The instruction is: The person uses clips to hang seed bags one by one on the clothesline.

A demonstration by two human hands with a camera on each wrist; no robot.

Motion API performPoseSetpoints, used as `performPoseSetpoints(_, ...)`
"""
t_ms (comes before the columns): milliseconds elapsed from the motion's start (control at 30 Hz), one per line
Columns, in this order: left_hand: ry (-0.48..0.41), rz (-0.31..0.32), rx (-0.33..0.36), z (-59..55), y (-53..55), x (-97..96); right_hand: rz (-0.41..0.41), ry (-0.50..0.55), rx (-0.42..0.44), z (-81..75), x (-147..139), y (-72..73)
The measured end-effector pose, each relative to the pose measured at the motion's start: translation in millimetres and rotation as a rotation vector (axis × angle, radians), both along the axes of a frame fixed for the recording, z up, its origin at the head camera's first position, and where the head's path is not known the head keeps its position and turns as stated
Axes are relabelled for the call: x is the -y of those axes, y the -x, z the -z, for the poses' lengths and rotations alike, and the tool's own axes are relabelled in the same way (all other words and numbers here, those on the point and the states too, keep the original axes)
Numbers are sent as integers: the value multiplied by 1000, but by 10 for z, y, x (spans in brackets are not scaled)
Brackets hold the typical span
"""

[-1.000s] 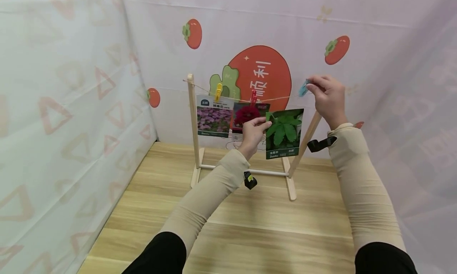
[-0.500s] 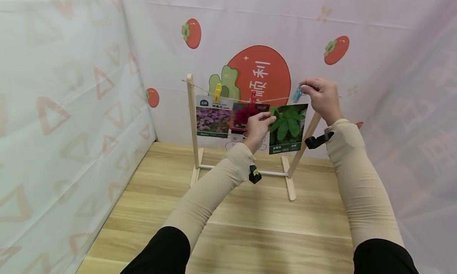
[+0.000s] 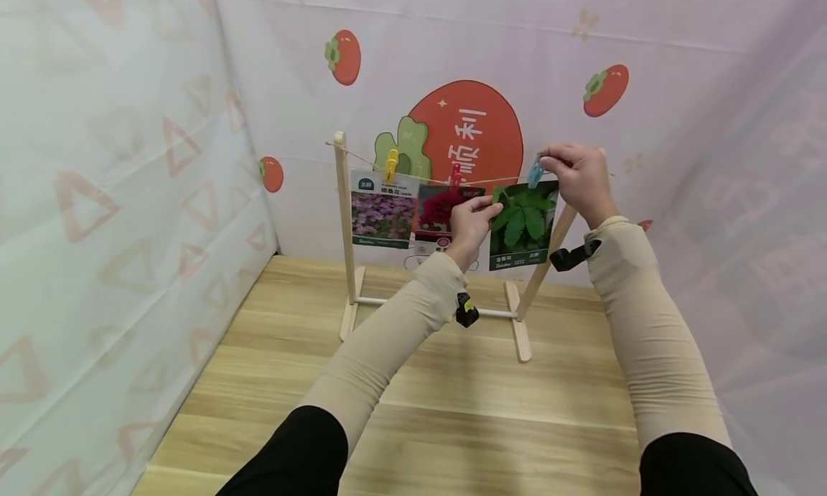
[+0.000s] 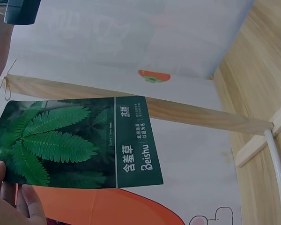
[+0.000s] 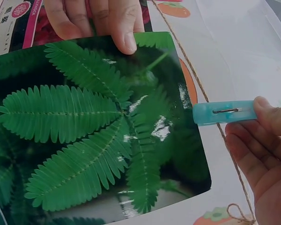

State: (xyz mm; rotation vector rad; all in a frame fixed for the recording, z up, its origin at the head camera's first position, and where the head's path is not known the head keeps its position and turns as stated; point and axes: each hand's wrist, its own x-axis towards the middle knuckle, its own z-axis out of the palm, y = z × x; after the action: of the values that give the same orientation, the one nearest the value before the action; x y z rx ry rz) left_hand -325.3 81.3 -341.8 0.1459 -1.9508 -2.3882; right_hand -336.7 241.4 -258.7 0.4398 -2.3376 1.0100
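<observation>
My left hand (image 3: pixel 470 230) pinches the left edge of a green seed packet (image 3: pixel 525 227) printed with fern-like leaves, thumb in front. The packet stands upright just below a thin string (image 5: pixel 239 176). At the packet's top edge, my right hand (image 3: pixel 579 180) pinches a light-blue clothespin (image 5: pixel 222 113) between thumb and fingers. In the right wrist view the clothespin lies across the string with its tip at the packet's edge; whether it bites both cannot be told. The left wrist view shows the packet (image 4: pixel 75 143) from the front, its lower end away from the fingers.
A wooden stand (image 3: pixel 345 223) carries the string. From it hang a purple-flower packet (image 3: pixel 382 212) on a yellow clothespin (image 3: pixel 390 164) and a red-flower packet (image 3: pixel 431 209) on a red clothespin (image 3: pixel 455 174). A patterned cloth (image 3: pixel 284 72) hangs behind the wooden table (image 3: pixel 413 410).
The left hand has raised the green packet slightly and to the right, toward the string. The right hand has brought the blue clothespin left and down to the packet's top edge.
</observation>
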Motion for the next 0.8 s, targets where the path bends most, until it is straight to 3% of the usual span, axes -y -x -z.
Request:
performPoseSetpoints(200, -29, 1, 12, 4, 30, 6, -14, -68, 48, 23, 8, -27)
performPoseSetpoints(433, -14, 7, 31, 19, 61, 27, -52, -86, 174, -8, -22, -68)
performPoseSetpoints(633, 52, 19, 9, 39, 22, 47, -35, -105, 193, -1, 5, -81)
performPoseSetpoints(800, 49, 63, -37, 53, -6, 75, -23, -60, 209, -29, -16, -114)
